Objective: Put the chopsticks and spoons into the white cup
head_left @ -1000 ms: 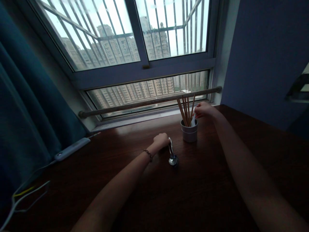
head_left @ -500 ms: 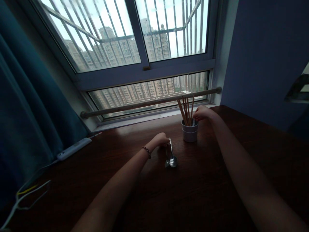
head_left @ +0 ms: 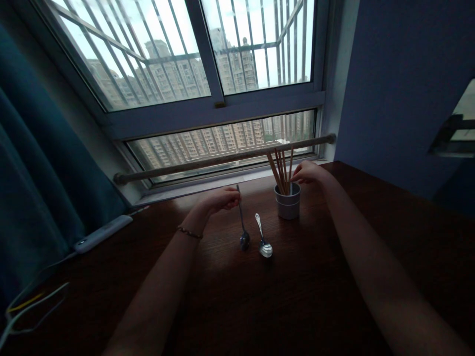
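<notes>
My left hand (head_left: 224, 199) is closed in a pinch on the handle of a spoon (head_left: 244, 240), whose dark bowl hangs down close to the table. Just right of it, a second metal spoon (head_left: 264, 248) with a patterned handle lies on the wood, bowl toward me. A pale grey cup (head_left: 288, 203) stands farther back, with several chopsticks (head_left: 281, 170) upright in it. At the cup's right rim, my right hand (head_left: 308, 173) has its fingers pinched together by a light, thin strip inside the cup. What those fingertips hold is too small to name.
The dark wooden table (head_left: 222, 301) reaches to the window sill, where a horizontal rail (head_left: 222, 159) runs across. A white power strip (head_left: 104, 233) lies at the left by the blue curtain (head_left: 48, 148), with loose cables (head_left: 37, 306) nearer me.
My left hand has moved left with one spoon, drawing it apart from the other, which stays on the table. My right hand remains at the cup. The view has shifted slightly.
</notes>
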A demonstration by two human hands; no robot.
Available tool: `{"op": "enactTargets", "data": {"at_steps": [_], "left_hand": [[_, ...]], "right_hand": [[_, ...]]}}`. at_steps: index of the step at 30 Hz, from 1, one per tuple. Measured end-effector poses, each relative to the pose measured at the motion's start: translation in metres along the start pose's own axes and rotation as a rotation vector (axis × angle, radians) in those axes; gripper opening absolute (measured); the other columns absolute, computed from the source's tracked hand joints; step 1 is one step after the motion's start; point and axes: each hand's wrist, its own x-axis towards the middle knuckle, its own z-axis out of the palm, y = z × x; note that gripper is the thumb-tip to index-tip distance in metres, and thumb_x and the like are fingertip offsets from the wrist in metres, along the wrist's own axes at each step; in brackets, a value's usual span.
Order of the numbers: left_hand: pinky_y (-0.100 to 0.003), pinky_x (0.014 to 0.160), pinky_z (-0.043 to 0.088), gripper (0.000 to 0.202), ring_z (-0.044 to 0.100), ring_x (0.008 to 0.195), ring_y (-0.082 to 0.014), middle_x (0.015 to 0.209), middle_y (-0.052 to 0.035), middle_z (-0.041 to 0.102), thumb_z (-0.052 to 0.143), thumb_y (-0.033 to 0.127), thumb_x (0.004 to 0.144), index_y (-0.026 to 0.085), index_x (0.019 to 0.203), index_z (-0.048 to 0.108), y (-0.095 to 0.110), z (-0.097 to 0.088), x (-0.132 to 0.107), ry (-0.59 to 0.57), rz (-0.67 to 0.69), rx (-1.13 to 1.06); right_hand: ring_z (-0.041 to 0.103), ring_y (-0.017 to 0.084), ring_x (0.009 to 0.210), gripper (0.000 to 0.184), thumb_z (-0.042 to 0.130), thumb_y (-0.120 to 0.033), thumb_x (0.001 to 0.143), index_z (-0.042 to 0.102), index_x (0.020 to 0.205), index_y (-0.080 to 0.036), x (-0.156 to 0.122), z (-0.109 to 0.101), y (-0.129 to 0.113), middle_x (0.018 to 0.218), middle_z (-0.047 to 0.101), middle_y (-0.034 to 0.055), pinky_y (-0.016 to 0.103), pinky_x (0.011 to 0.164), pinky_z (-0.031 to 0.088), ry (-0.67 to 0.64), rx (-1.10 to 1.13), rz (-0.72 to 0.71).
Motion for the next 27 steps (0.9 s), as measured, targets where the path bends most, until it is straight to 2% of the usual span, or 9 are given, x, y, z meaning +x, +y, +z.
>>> {"op": "enactTargets", "data": {"at_steps": [4, 7, 9, 14, 18, 21, 22, 24, 27], "left_hand": [[-0.016, 0.042, 0.033, 0.022, 0.037, 0.048, -0.0034, 0.065, 0.0024, 0.046, 0.048, 0.032, 0.089, 0.01, 0.085, 0.052, 0.048, -0.013, -0.017, 0.211, 0.284, -0.183], [-0.016, 0.041, 0.032, 0.023, 0.037, 0.048, -0.0034, 0.065, 0.0025, 0.046, 0.045, 0.033, 0.09, 0.011, 0.087, 0.051, 0.075, -0.006, -0.016, 0.376, 0.442, -0.294], [-0.016, 0.04, 0.032, 0.024, 0.037, 0.047, -0.0036, 0.064, 0.0028, 0.046, 0.045, 0.034, 0.09, 0.011, 0.087, 0.05, 0.085, 0.005, -0.008, 0.445, 0.49, -0.338], [-0.017, 0.042, 0.037, 0.025, 0.042, 0.047, -0.0043, 0.062, 0.0028, 0.048, 0.047, 0.034, 0.09, 0.01, 0.085, 0.051, 0.08, 0.034, 0.018, 0.496, 0.507, -0.348], [-0.018, 0.043, 0.038, 0.026, 0.043, 0.048, -0.0046, 0.064, 0.0023, 0.05, 0.048, 0.035, 0.089, 0.01, 0.09, 0.052, 0.07, 0.05, 0.034, 0.476, 0.5, -0.295], [-0.018, 0.044, 0.039, 0.026, 0.044, 0.049, -0.0049, 0.065, 0.0018, 0.051, 0.048, 0.035, 0.089, 0.01, 0.092, 0.053, 0.066, 0.059, 0.04, 0.444, 0.475, -0.241], [-0.018, 0.045, 0.04, 0.026, 0.045, 0.049, -0.0051, 0.066, 0.0015, 0.051, 0.048, 0.035, 0.089, 0.01, 0.093, 0.053, 0.065, 0.061, 0.042, 0.433, 0.463, -0.221], [-0.019, 0.047, 0.042, 0.026, 0.047, 0.052, -0.0057, 0.068, 0.0007, 0.052, 0.048, 0.035, 0.089, 0.01, 0.093, 0.053, 0.063, 0.065, 0.043, 0.416, 0.438, -0.184], [-0.021, 0.052, 0.045, 0.025, 0.05, 0.059, -0.007, 0.073, -0.0009, 0.054, 0.051, 0.034, 0.088, 0.009, 0.09, 0.054, 0.061, 0.068, 0.044, 0.406, 0.393, -0.134]], "right_hand": [[0.057, 0.012, 0.063, 0.028, 0.068, -0.023, 0.071, 0.062, 0.091, -0.006, -0.004, -0.001, -0.004, 0.075, 0.06, 0.0083, 0.017, 0.045, 0.039, 0.019, -0.026, 0.006], [0.059, 0.013, 0.064, 0.024, 0.067, -0.023, 0.073, 0.062, 0.088, -0.005, -0.011, -0.004, -0.01, 0.077, 0.061, 0.0097, 0.018, 0.046, 0.04, 0.032, -0.049, 0.002], [0.058, 0.013, 0.063, 0.022, 0.066, -0.022, 0.074, 0.063, 0.087, -0.004, -0.017, -0.008, -0.014, 0.078, 0.062, 0.0107, 0.019, 0.046, 0.04, 0.045, -0.064, -0.004], [0.059, 0.014, 0.061, 0.021, 0.066, -0.022, 0.073, 0.064, 0.086, -0.006, -0.042, -0.019, -0.032, 0.074, 0.063, 0.0098, 0.022, 0.049, 0.043, 0.129, -0.141, -0.057], [0.06, 0.014, 0.064, 0.019, 0.064, -0.024, 0.074, 0.065, 0.084, -0.008, -0.068, -0.024, -0.049, 0.073, 0.063, 0.0077, 0.022, 0.051, 0.043, 0.172, -0.173, -0.169], [0.06, 0.013, 0.065, 0.017, 0.063, -0.022, 0.075, 0.066, 0.085, -0.009, -0.087, -0.019, -0.064, 0.075, 0.064, 0.0072, 0.022, 0.054, 0.043, 0.184, -0.201, -0.245], [0.06, 0.013, 0.065, 0.015, 0.061, -0.02, 0.075, 0.067, 0.083, -0.009, -0.093, -0.015, -0.069, 0.073, 0.064, 0.0071, 0.022, 0.054, 0.043, 0.166, -0.231, -0.265], [0.059, 0.012, 0.064, 0.012, 0.057, -0.016, 0.075, 0.066, 0.077, -0.009, -0.102, -0.003, -0.08, 0.07, 0.063, 0.0063, 0.022, 0.054, 0.041, 0.048, -0.301, -0.308], [0.059, 0.011, 0.064, 0.014, 0.052, -0.013, 0.075, 0.065, 0.077, -0.008, -0.106, 0.027, -0.091, 0.073, 0.064, 0.0054, 0.021, 0.056, 0.043, -0.25, -0.399, -0.349]]}}
